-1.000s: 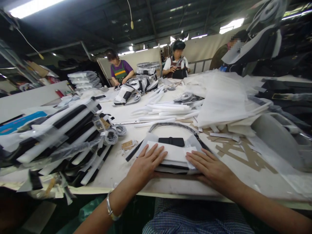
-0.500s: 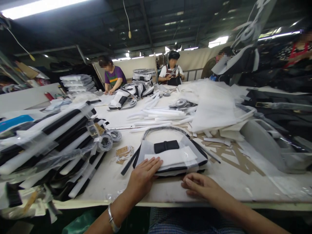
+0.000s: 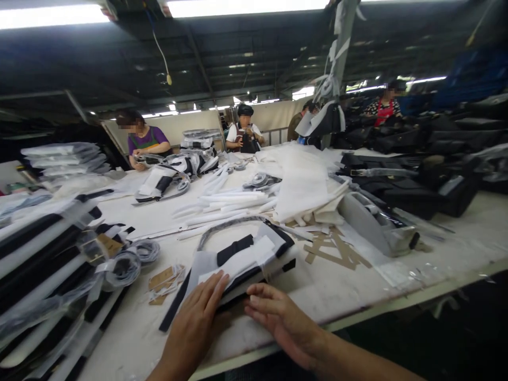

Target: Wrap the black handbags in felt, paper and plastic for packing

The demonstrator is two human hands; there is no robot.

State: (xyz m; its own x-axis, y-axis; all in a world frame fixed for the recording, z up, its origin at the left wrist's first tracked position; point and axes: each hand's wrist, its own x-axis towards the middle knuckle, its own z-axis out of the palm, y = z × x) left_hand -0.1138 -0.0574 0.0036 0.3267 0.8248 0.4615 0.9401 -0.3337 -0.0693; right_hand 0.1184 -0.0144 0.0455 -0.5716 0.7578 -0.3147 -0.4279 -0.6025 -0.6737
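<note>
A black handbag lies in front of me, wrapped in white foam sheet and tissue, with its covered strap arched away from me. A dark strip rests on top of the wrapping. My left hand lies flat on the bag's near left part, fingers stretched out and holding nothing. Close to the bag's near edge is my right hand, palm turned inward and fingers loosely bent, with nothing seen in it. Whether its fingertips touch the bag I cannot tell.
Wrapped black bags are stacked at my left, beside brown tags with white strings. White foam rolls, foam sheets and cardboard strips lie beyond. Several people work across the table; black bags fill the right.
My view has swung to the right, so the table's contents sit further left. The bag now lies at a slant, its right end further from me. Both hands stay beside it.
</note>
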